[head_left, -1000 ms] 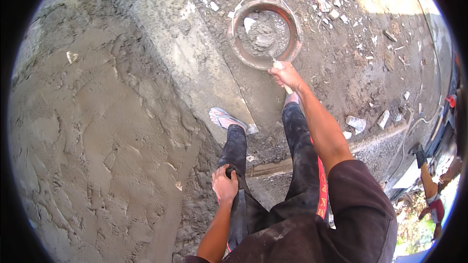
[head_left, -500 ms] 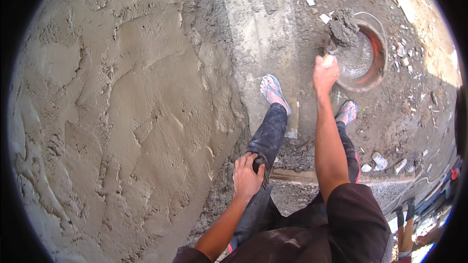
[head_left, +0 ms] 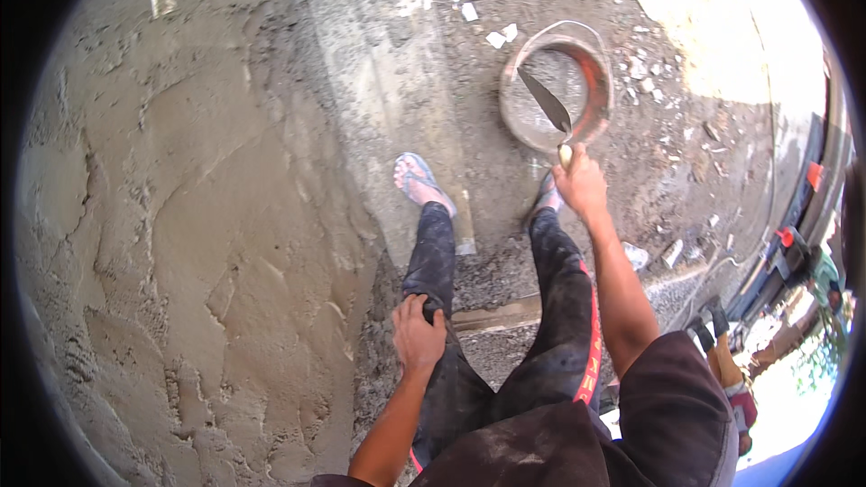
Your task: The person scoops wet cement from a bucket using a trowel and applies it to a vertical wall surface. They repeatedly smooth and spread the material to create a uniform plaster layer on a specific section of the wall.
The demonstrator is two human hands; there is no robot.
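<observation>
The left hand [head_left: 419,335] is pressed flat on the knee, nothing held. The right hand [head_left: 582,185] is closed round the handle of a trowel [head_left: 544,101], its blade poised over the orange bucket [head_left: 597,72]. Wall plaster [head_left: 207,243] is judged largely applied, still rough and unsmoothed. Bucket contents cannot be made out.

A rough wet plaster wall [head_left: 180,243] fills everything left of the hands, its grey-brown surface ridged and smeared. Ahead of the hands runs a smoother grey strip [head_left: 379,81], and beyond and to the right lies a dirt floor [head_left: 686,153] strewn with white rubble chips [head_left: 501,36]. Strong sunlight falls on a pale patch [head_left: 686,0] far ahead to the right. A timber plank [head_left: 496,316] lies between the hands.
</observation>
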